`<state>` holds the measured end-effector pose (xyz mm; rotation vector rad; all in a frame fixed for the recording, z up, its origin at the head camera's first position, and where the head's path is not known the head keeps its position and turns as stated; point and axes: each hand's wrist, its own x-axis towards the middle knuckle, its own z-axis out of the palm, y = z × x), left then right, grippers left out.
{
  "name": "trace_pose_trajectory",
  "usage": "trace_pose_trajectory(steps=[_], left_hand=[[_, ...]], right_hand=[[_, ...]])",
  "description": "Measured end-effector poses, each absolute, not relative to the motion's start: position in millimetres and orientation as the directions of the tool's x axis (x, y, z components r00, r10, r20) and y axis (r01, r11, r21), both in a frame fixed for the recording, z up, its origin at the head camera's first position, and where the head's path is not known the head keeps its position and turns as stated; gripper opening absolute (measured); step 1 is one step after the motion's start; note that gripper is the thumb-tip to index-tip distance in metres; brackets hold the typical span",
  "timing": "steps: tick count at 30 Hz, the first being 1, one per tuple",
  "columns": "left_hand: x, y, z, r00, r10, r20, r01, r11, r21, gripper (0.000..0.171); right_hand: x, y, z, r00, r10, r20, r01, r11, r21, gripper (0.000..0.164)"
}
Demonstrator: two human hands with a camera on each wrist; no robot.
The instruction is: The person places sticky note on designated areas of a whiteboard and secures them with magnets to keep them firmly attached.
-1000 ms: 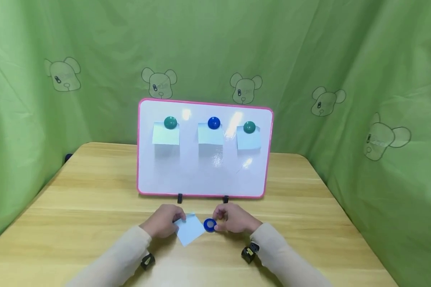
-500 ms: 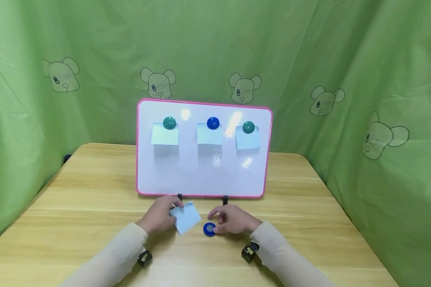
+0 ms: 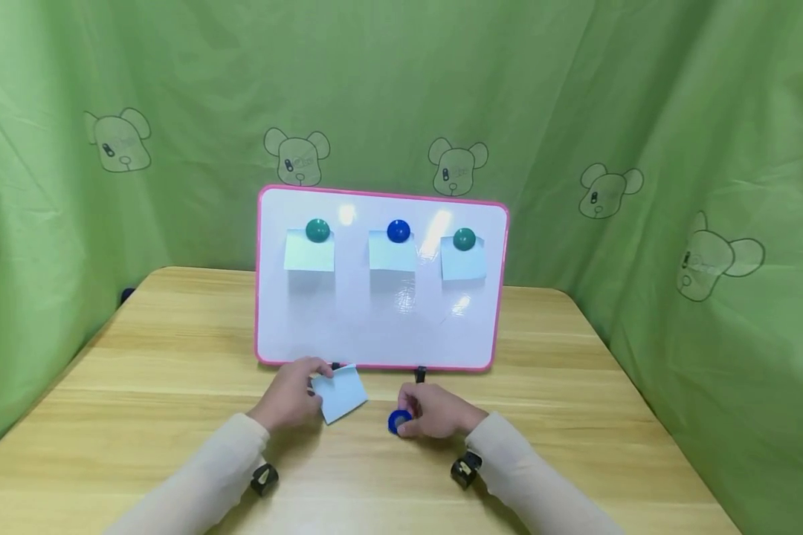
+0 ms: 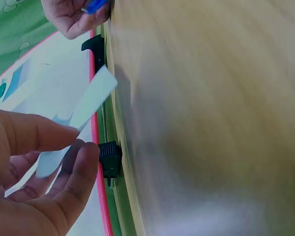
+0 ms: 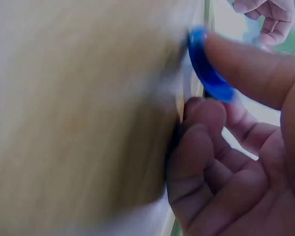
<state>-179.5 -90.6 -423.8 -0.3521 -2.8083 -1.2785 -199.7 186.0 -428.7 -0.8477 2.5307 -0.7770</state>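
Observation:
My left hand (image 3: pixel 291 394) pinches a light blue sticky note (image 3: pixel 340 395) by one side, just in front of the whiteboard's lower edge. In the left wrist view the note (image 4: pixel 91 101) shows nearly edge-on between thumb and fingers. To the right, my right hand (image 3: pixel 436 410) holds a round blue magnet (image 3: pixel 398 422) between thumb and fingers, its hollow underside facing the head camera. The right wrist view shows the magnet (image 5: pixel 209 73) tilted under the thumb, the other fingers curled beside it.
A pink-framed whiteboard (image 3: pixel 375 323) stands on black feet on the wooden table (image 3: pixel 140 371). Three sticky notes hang on it under a green magnet (image 3: pixel 317 230), a blue magnet (image 3: pixel 398 231) and another green magnet (image 3: pixel 465 238). A green curtain (image 3: pixel 375 74) surrounds the table.
My left hand has moved forward and slightly left with the sticky note, nearer the whiteboard. My right hand has shifted the blue magnet slightly and turned it in its fingers.

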Motion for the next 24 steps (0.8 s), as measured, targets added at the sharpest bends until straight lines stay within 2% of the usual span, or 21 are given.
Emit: trace_pose_trajectory(steps=[8, 12, 19, 24], left_hand=[[-188.2, -99.6, -425.9, -0.962, 0.162, 0.218, 0.271, 0.626, 0.731, 0.03], [-188.9, -104.2, -424.0, -0.966, 0.146, 0.211, 0.256, 0.622, 0.74, 0.028], [-194.4, -111.1, -417.5, -0.968, 0.139, 0.211, 0.251, 0.612, 0.75, 0.029], [-199.6, -117.7, -413.6, -0.973, 0.117, 0.197, 0.227, 0.61, 0.759, 0.029]], right_hand=[[-201.0, 190.3, -428.8, -0.79, -0.604, -0.105, -0.435, 0.673, -0.598, 0.014], [-201.4, 191.2, -430.4, -0.794, -0.601, -0.088, -0.422, 0.649, -0.633, 0.015], [-205.5, 191.1, -426.6, -0.839, -0.541, -0.056, -0.355, 0.624, -0.696, 0.015], [-210.5, 192.6, -423.0, -0.865, -0.502, -0.014, -0.355, 0.632, -0.689, 0.006]])
